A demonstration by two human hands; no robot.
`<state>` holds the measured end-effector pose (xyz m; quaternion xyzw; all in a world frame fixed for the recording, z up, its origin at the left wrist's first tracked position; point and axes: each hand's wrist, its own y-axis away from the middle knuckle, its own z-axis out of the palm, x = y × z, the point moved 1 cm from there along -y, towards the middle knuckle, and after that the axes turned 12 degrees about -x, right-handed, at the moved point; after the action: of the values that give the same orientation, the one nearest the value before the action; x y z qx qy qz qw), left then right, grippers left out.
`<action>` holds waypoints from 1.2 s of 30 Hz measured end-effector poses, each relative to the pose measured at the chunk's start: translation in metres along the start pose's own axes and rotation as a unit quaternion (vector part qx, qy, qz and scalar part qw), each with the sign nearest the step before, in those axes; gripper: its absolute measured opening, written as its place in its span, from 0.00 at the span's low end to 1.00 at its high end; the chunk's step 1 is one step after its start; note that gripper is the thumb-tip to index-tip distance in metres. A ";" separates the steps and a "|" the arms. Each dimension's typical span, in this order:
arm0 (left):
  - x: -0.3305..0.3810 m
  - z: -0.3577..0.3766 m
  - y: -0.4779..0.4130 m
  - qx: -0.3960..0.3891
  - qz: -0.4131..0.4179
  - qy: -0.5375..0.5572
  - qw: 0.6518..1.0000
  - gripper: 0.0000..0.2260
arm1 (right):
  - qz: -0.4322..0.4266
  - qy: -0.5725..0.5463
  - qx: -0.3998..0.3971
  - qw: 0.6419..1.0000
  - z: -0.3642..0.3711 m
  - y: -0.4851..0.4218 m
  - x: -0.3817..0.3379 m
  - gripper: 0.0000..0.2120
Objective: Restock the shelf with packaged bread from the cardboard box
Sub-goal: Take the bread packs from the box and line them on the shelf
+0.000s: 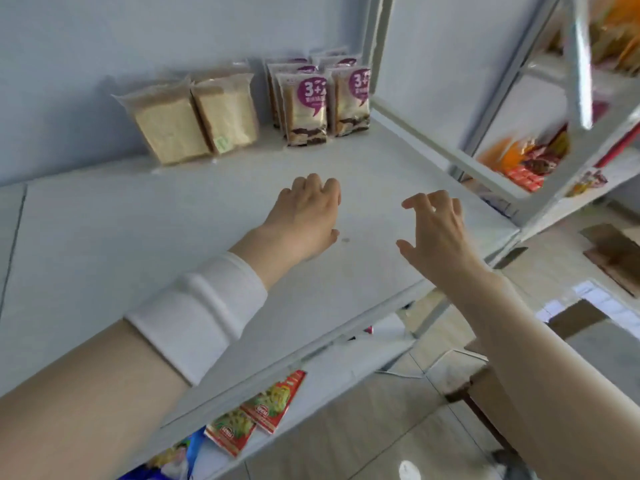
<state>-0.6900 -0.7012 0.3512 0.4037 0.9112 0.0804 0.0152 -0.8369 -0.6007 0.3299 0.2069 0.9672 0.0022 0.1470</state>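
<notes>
Nearest the camera, two bare forearms reach forward over a white shelf (104, 244), the left one wrapped in a white wristband (197, 313) just behind the wrist. Below the shelf's front edge, a lower level carries red snack packets (256, 410) with a green and yellow picture, and something blue beside them that is too cut off to identify. At lower right, over the tiled floor (363, 410), the brown edge of a cardboard box (485, 386) shows beneath the right forearm; what is inside it cannot be seen. Further out, the left hand (304, 216) hovers palm down above the bare middle of the shelf, fingers loosely curled and holding nothing. The right hand (436, 230) is just beside it, apart from it, with fingers spread and bent and the thumb held away, also empty. At the back of the shelf, against the pale wall (104, 39), two clear packs of sliced bread (194, 119) stand upright and lean slightly, touching each other. Just to their right stand rows of bread packs with purple labels (325, 98), lined up one behind another near the shelf's upright post. Far right, a neighbouring white rack (491, 174) holds orange and red packets (530, 157), blurred.
</notes>
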 end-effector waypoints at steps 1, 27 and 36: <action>0.031 -0.001 -0.004 -0.005 0.026 -0.012 1.000 0.19 | 0.023 0.009 0.001 1.000 -0.006 0.017 0.024 0.26; 0.574 0.401 -0.256 -0.403 0.177 -0.011 0.898 0.24 | 0.491 -0.215 -0.234 0.811 0.226 0.198 0.598 0.22; 0.598 0.560 -0.346 -0.387 0.030 0.201 0.899 0.36 | 0.583 -0.445 -0.219 0.643 0.403 0.135 0.706 0.31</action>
<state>-1.2941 -0.4135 -0.2343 0.3684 0.7792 0.5068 -0.0155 -1.2836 -0.2173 -0.2470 0.6655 0.4357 0.2072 0.5695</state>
